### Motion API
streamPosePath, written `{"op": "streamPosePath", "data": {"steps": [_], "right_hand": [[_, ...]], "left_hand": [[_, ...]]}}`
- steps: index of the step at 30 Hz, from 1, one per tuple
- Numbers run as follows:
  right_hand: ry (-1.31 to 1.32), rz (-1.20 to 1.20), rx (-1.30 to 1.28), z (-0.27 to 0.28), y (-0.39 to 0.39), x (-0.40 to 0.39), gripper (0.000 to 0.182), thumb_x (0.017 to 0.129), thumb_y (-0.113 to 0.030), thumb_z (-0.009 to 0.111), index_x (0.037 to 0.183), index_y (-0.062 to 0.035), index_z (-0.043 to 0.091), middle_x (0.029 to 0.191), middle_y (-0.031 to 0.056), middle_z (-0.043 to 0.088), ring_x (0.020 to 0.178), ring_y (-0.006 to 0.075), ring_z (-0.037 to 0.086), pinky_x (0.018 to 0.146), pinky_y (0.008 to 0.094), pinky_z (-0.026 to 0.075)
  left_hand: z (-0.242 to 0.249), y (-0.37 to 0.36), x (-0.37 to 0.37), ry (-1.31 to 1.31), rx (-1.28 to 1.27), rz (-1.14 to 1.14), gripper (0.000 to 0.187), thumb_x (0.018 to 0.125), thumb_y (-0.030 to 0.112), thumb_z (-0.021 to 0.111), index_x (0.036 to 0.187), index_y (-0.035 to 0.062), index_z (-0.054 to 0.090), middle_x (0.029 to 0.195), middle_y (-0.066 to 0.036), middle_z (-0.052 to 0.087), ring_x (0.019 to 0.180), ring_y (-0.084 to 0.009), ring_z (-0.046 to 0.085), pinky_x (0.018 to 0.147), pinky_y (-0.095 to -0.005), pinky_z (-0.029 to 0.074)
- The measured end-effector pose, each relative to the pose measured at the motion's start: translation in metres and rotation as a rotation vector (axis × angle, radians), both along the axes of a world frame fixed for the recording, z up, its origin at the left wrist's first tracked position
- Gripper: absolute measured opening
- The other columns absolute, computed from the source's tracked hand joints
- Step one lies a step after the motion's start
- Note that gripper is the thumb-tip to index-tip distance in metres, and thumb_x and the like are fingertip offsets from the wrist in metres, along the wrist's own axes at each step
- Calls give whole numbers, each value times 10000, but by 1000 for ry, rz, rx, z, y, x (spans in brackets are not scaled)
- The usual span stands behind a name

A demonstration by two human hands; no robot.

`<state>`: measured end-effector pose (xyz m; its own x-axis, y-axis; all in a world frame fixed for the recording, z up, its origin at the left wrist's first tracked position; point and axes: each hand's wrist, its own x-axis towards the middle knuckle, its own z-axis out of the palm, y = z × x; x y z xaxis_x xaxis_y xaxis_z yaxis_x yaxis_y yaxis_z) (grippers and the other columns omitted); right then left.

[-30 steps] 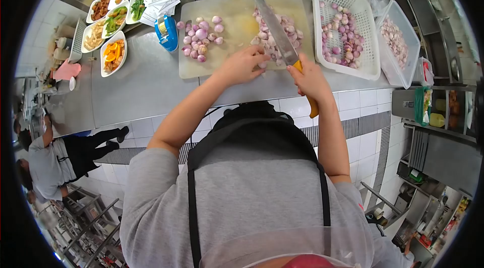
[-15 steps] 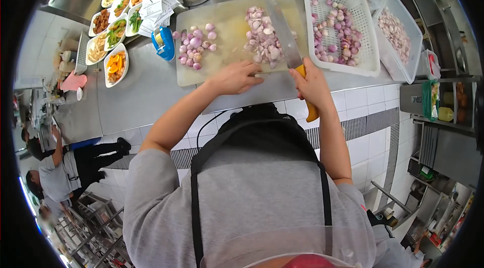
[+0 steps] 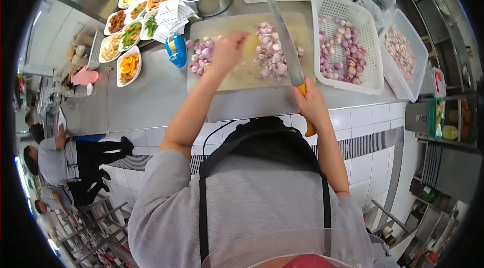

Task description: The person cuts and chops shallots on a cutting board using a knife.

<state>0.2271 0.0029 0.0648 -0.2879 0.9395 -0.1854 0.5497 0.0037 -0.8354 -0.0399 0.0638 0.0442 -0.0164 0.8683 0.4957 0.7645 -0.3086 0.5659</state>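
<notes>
My right hand (image 3: 312, 104) is wrapped round the yellow handle of a large knife (image 3: 286, 36), whose long blade points away over the cutting board (image 3: 237, 25). Above the board, my left hand (image 3: 231, 49) is raised, its fingers blurred and curled, so whether they hold anything cannot be made out. Beside it on the left lie whole peeled shallots (image 3: 201, 56), partly behind the hand. A pile of cut shallots (image 3: 270, 52) is on the board, left of the blade.
A white basket of shallots (image 3: 373, 69) stands on the right, beside a tub of sliced shallots (image 3: 400, 44). A blue tape dispenser (image 3: 176, 51), dishes of food (image 3: 129, 68) and a steel pot (image 3: 222, 3) are at the left and back. Co-workers (image 3: 58, 159) stand at far left.
My left hand has lifted from the board's near edge and moved forward, beside the whole shallots. The knife stays in my right hand. The view has shifted slightly.
</notes>
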Motion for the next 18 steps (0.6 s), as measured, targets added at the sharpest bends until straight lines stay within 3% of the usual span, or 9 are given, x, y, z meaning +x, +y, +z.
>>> {"op": "streamPosePath", "data": {"steps": [2, 4, 5, 6, 8, 12, 16, 18], "right_hand": [[-14, 48, 9, -7, -5, -4, 286, 844, -224, 540, 956, 0, 402, 681, 254, 560, 673, 452, 543, 586, 485, 415], [-27, 109, -63, -4, -12, -16, 289, 846, -221, 536, 969, 3, 401, 664, 249, 564, 630, 427, 560, 580, 471, 432], [-45, 163, -140, -2, -16, -25, 293, 848, -219, 531, 982, 7, 400, 648, 243, 567, 588, 402, 577, 573, 457, 450], [-46, 192, -237, 5, -17, -34, 275, 861, -210, 513, 973, 9, 389, 603, 212, 566, 479, 308, 585, 497, 408, 472], [-16, 210, -299, 0, -18, -49, 268, 867, -208, 503, 966, 11, 384, 601, 201, 565, 450, 272, 572, 454, 385, 463], [30, 219, -405, -1, -22, -55, 247, 880, -194, 484, 942, 17, 371, 603, 174, 559, 419, 214, 550, 377, 343, 439], [79, 233, -419, -15, -24, -59, 254, 876, -191, 486, 945, 23, 368, 606, 165, 551, 404, 204, 540, 357, 334, 430], [-2, 272, -139, -46, -27, -57, 278, 867, -202, 497, 968, 26, 373, 640, 205, 569, 481, 298, 579, 429, 397, 460]], "left_hand": [[6, 5, -38, 71, -9, 152, 194, 754, 108, 631, 937, 48, 657, 820, -128, 651, 700, -225, 638, 622, -322, 506], [21, 6, -65, 147, -447, 181, 288, 703, 186, 657, 961, 58, 661, 868, -146, 651, 742, -247, 644, 677, -336, 506], [20, 3, -65, 147, -448, 185, 288, 703, 186, 657, 961, 58, 661, 868, -146, 651, 742, -247, 644, 677, -336, 506], [16, 0, -63, 224, -473, 152, 325, 677, 212, 664, 966, 65, 663, 867, -150, 650, 752, -255, 643, 698, -343, 504], [2, -1, -61, 323, -492, 139, 359, 636, 239, 660, 957, 78, 671, 869, -147, 652, 773, -274, 637, 730, -366, 494], [-10, -4, -57, 262, -405, 184, 322, 642, 221, 658, 922, 61, 665, 846, -150, 652, 761, -263, 634, 704, -356, 494], [18, -23, -51, -93, -304, 307, 313, 640, 137, 654, 939, 47, 629, 772, -106, 623, 692, -208, 619, 662, -306, 496], [12, -37, -50, -399, -329, 251, 280, 654, 72, 650, 931, 44, 624, 775, -59, 574, 684, -136, 585, 642, -276, 497]]}}
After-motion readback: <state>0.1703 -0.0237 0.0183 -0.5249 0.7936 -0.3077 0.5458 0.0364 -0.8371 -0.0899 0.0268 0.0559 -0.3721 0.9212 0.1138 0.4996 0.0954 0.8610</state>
